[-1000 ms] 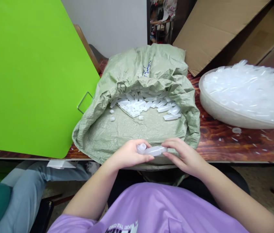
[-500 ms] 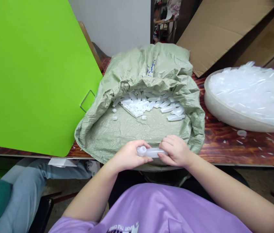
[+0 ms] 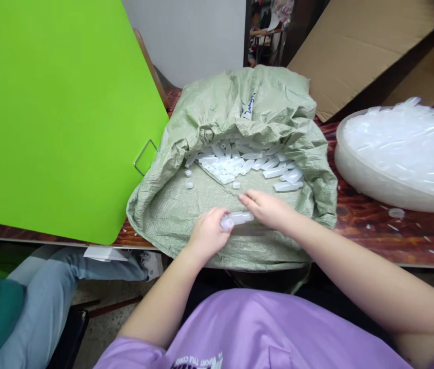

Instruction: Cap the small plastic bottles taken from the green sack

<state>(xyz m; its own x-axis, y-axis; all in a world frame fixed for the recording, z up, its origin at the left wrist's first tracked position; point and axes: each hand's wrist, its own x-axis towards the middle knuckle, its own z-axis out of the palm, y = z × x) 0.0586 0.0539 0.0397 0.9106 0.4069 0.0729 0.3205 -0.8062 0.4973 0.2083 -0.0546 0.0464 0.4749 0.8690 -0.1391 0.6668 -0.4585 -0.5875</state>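
Note:
My left hand [image 3: 210, 229] is closed around one end of a translucent white plastic tube [image 3: 241, 218], above the front part of an open green woven sack [image 3: 163, 225]. A round, cap-like end shows by my left thumb. My right hand [image 3: 269, 208] is just beyond the tube's other end, fingers stretched forward and no longer wrapped round it; its palm side is hidden. Inside the sack's mouth lies a heap of similar white plastic tubes [image 3: 224, 168], with a few small white caps [image 3: 189, 185] loose on the fabric.
To the right, a large translucent tub [image 3: 378, 192] is heaped with clear plastic pieces. White scraps are scattered on the wooden table [image 3: 401, 230]. A bright green board [image 3: 55, 123] stands at left, a cardboard box [image 3: 363, 46] behind. Another person's leg [image 3: 59, 292] is at lower left.
My right hand has let go of the tube, and its fingers have straightened. Both hands have moved forward over the sack, the tube staying in my left hand. The view has shifted slightly.

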